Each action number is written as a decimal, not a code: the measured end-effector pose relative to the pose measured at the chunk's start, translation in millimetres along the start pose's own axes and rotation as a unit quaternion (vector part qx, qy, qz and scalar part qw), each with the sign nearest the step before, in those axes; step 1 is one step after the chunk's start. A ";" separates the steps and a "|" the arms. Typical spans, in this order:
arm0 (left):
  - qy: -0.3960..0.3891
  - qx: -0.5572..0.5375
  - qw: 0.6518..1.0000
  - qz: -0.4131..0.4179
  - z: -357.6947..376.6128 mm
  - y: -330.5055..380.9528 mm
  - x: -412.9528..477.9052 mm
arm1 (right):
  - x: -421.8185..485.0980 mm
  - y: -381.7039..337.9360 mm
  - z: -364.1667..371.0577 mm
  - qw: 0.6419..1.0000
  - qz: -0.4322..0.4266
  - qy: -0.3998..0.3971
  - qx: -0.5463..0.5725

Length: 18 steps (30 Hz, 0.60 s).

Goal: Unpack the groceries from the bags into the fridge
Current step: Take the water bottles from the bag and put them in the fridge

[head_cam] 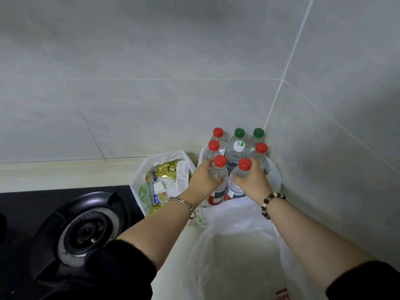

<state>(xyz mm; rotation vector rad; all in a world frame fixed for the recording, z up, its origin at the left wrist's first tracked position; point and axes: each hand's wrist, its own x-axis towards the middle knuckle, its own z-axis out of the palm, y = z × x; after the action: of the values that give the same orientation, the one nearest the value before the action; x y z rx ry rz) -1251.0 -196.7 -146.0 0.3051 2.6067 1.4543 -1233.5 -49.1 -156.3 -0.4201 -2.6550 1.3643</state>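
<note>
Left hand [202, 180] and right hand [254, 184] each grip a red-capped bottle [220, 163], other bottles [238, 147] packed behind

Two walls [151, 61] of large pale grey tiles meet in a corner [275, 100] at the right. Below them, a cream countertop [65, 176] carries a black gas stove [86, 230] at the left.

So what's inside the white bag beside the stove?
The white bag holds a gold foil packet, a white carton and small yellow packets. The left forearm covers its near corner, and anything beneath the top layer is hidden.
</note>
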 end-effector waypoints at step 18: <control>0.072 0.119 0.990 -0.007 24.3 -20.4 10.8 | 4.7 19.1 10.3 0.999 0.039 0.033 -0.020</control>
<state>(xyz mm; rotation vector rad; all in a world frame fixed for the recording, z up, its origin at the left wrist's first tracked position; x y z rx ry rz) -1258.3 -184.4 -176.3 0.2137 2.8979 1.2020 -1236.9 -45.1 -177.9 -0.5680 -2.6418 1.2956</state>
